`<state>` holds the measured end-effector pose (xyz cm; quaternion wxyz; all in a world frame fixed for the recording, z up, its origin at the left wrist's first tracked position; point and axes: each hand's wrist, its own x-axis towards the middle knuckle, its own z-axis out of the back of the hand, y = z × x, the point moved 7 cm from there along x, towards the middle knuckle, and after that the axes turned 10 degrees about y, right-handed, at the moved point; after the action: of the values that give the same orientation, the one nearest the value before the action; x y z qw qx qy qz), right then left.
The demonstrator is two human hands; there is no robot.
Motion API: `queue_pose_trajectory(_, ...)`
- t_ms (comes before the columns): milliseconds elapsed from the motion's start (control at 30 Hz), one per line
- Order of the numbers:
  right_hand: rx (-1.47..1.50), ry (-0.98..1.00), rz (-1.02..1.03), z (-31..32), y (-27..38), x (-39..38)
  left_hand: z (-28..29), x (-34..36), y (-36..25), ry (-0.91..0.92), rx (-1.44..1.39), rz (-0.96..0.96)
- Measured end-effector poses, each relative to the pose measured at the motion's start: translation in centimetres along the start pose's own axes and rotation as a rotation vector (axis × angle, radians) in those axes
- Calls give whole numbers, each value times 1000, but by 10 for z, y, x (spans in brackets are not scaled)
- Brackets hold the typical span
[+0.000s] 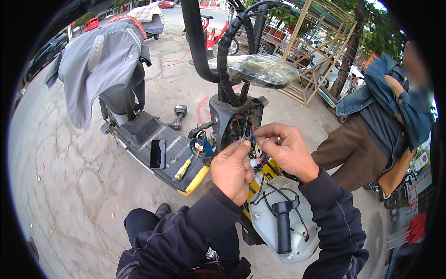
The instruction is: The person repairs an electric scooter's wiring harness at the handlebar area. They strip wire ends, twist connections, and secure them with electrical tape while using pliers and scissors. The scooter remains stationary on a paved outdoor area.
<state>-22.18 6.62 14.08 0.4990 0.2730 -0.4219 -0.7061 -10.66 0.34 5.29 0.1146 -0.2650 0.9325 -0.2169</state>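
Note:
Both my hands are in front of the opened black steering column (220,111) of an electric scooter, where a bundle of thin coloured wires (239,124) is exposed. My left hand (232,173) is closed, with a thin pale wire (243,138) pinched at thumb and forefinger. Close beside it, my right hand (290,151) is closed too, its fingertips by a red and blue wire; what they grip is hidden. A small metal piece (278,140) shows at its curled fingers. Below my hands, a black throttle grip (283,228) with loose cable ends lies on a white plastic cover (304,217).
On another scooter's footboard (139,131) to the left lie a phone (158,154), a yellow-handled screwdriver (183,169) and a cordless power tool (178,116). Keys (200,144) hang by the column. A person (371,121) stands close at right. A plastic-wrapped seat (260,70) is beyond the handlebar.

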Motion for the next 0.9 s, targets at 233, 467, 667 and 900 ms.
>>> queue_pose_trajectory(233,106,177,-55,-7,-9,10,5,3,0,17,-18,42)
queue_pose_trajectory(467,84,134,-41,-6,-10,12,6,2,1,67,-65,60)
queue_pose_trajectory(667,72,97,-21,-1,-7,12,7,-2,-1,73,-90,58)
queue_pose_trajectory(900,52,107,-58,-6,-6,13,6,0,0,107,-43,48)
